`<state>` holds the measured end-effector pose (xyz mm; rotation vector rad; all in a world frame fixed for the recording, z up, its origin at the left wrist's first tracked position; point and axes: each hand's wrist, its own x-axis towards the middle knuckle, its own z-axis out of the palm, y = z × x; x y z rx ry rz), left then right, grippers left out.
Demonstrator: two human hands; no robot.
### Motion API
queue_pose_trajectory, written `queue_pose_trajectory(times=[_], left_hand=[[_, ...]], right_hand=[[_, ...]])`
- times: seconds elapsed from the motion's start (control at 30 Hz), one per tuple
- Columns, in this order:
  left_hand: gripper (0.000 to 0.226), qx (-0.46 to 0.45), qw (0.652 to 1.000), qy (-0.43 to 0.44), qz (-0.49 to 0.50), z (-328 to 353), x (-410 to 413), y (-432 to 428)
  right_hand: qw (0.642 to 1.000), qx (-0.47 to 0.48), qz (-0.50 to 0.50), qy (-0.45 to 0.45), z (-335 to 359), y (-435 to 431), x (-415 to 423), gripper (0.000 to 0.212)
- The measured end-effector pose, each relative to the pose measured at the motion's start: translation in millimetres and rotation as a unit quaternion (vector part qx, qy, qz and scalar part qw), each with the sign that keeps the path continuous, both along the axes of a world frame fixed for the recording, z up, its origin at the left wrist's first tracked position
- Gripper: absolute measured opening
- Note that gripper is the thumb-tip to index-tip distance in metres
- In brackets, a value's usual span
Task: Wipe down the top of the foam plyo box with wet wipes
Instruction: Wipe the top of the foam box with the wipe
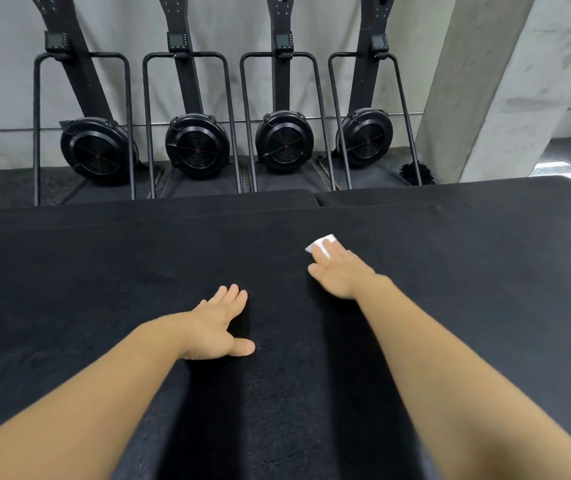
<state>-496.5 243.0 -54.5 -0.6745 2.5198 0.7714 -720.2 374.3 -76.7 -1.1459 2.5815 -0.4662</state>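
Pressing a folded white wet wipe (322, 242) flat against the top of the black foam plyo box (138, 271) with the right hand (341, 275), fingers (329, 250) straight and laid together over it, not curled round it. Visible only as a small pale patch past the fingertips, on the side away from the body, with the rest hidden under the fingers. Seemingly lying crosswise to the fingers, though hard to be sure from so small a showing. Placed right of centre on the top, nearer the far edge than the near one. Bracing with the left hand (220, 323), palm down, fingers straight and slightly spread, thumb out to the side, holding nothing, well apart from the wipe toward the near left. Clearly right-hand work, then: on the wipe itself, with a broad stretch of top open to either side, and probably best swept sideways with the wipe's long side leading. Thin, limp and folded small by the look of it, bright against the dark cover; likely to bunch or roll under the fingers if dragged hard over that rough-looking surface. No telling wet streaks from dry on the black, so no judging progress. Beyond the far edge, a second black pad (450, 192) and a row of black fan machines (197, 147) against the wall.
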Motion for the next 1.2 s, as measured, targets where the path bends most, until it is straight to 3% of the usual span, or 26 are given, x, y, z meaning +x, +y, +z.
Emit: queue_pose_trajectory(times=[0.17, 0.33, 0.53, 0.73, 0.9, 1.03, 1.2], left_hand=[[0.095, 0.008, 1.000, 0.010, 0.011, -4, -6, -3], [0.095, -0.005, 1.000, 0.014, 0.002, -7, -5, -5], [0.095, -0.013, 1.000, 0.002, -0.004, -3, -7, -4], [0.095, -0.025, 1.000, 0.002, -0.014, 0, -6, -3], [0.096, -0.025, 1.000, 0.001, -0.014, -4, -5, -7], [0.096, -0.024, 0.999, 0.004, -0.021, -7, -5, -8], [0.096, -0.026, 0.999, 0.000, -0.022, -4, -5, -7]], right_hand=[[0.989, 0.039, -0.136, -0.033, -1, 30, -67, 0.052], [0.979, 0.036, -0.194, -0.050, 0, 14, -68, 0.060], [0.998, -0.021, -0.060, -0.029, 0, -41, 5, 0.059], [0.997, 0.044, 0.051, -0.049, 2, -71, 30, 0.056], [0.998, 0.007, -0.042, -0.046, 3, -37, -30, 0.053], [0.986, 0.032, -0.156, -0.052, -3, 2, -79, 0.056], [0.981, 0.015, -0.190, -0.047, -10, 4, -67, 0.059]])
